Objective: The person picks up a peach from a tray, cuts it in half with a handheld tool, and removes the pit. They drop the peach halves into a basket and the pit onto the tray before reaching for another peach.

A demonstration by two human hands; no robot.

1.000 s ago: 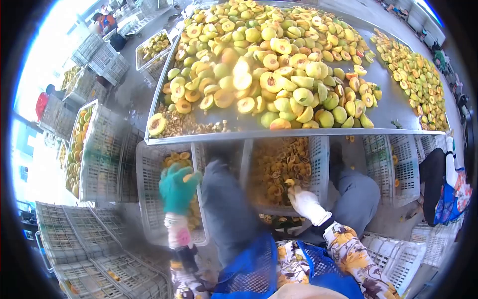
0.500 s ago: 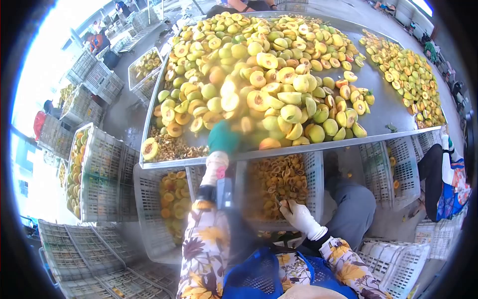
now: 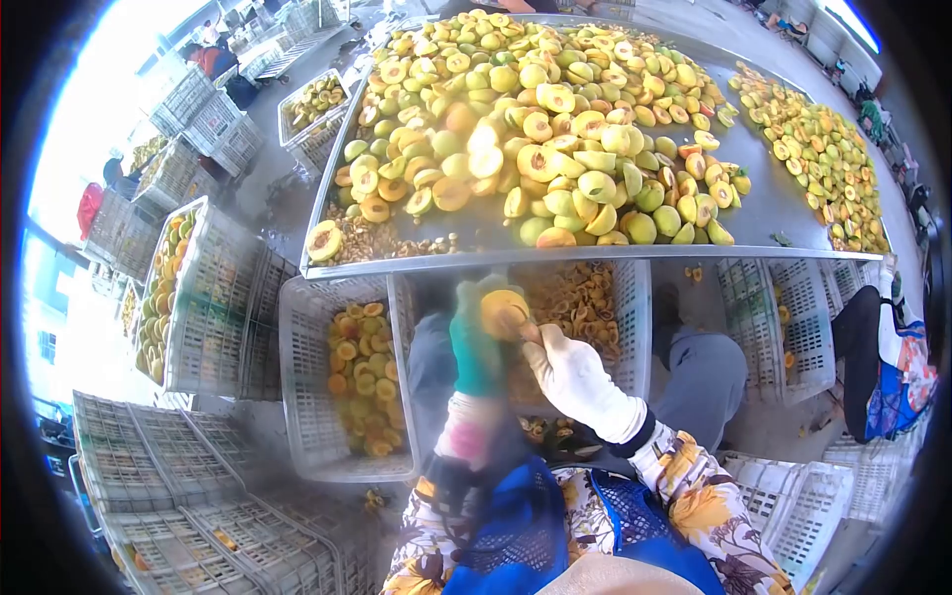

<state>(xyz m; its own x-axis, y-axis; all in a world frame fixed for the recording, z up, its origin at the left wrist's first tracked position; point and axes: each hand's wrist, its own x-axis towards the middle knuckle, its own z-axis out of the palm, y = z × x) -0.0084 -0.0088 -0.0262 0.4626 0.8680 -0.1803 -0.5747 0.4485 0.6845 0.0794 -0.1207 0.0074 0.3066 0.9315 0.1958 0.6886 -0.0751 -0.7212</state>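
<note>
At the centre of the frame I have my left hand, in a green glove, closed around a peach half, and my right hand, in a white glove, touches the same fruit with curled fingers. Below them, the middle crate holds pits and scraps; the crate at lower left holds peach halves. Across the top, the metal table carries heaped peaches.

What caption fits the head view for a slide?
Green-gloved left hand holds a peach half; white-gloved right hand touches it below the metal table.
</note>
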